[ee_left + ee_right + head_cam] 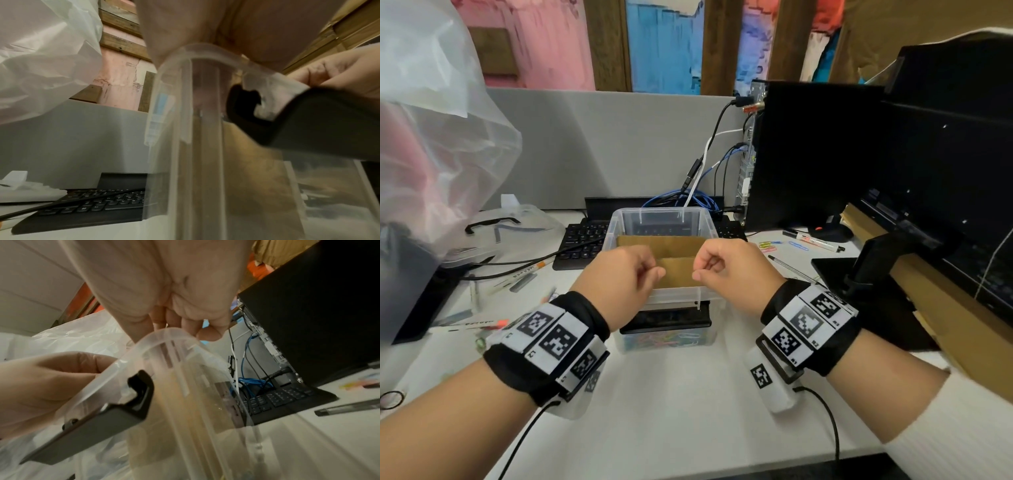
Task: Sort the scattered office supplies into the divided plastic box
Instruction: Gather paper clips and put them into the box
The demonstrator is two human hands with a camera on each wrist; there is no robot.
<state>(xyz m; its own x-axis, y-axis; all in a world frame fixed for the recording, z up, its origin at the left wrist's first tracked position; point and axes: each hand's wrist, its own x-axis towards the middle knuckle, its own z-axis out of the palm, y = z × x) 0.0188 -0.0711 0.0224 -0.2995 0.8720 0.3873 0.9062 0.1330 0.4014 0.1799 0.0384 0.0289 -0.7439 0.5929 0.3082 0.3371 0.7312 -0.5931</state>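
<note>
A clear plastic box (pixel 613 236) stands mid-desk with two brown cardboard dividers (pixel 661 245) across it. Coloured paper clips (pixel 664 340) lie in its near compartment, behind a black latch (pixel 667 320). My left hand (pixel 654 272) and right hand (pixel 702 270) hover over the near divider (pixel 678 274), one at each end, fingers curled. Nothing shows inside either hand. The right wrist view has my right hand (pixel 185 327) just above the box rim (pixel 164 332), with my left hand (pixel 51 378) behind that rim. Loose paper clips (pixel 770 245), a marker (pixel 815 241) and a pen (pixel 791 269) lie to the right.
A black keyboard (pixel 582 240) sits behind the box with cables over it. A computer tower (pixel 808 154) and monitor (pixel 945 171) block the right side. More pens (pixel 517 274) and a staple strip (pixel 522 284) lie at the left beside a big plastic bag (pixel 431 120).
</note>
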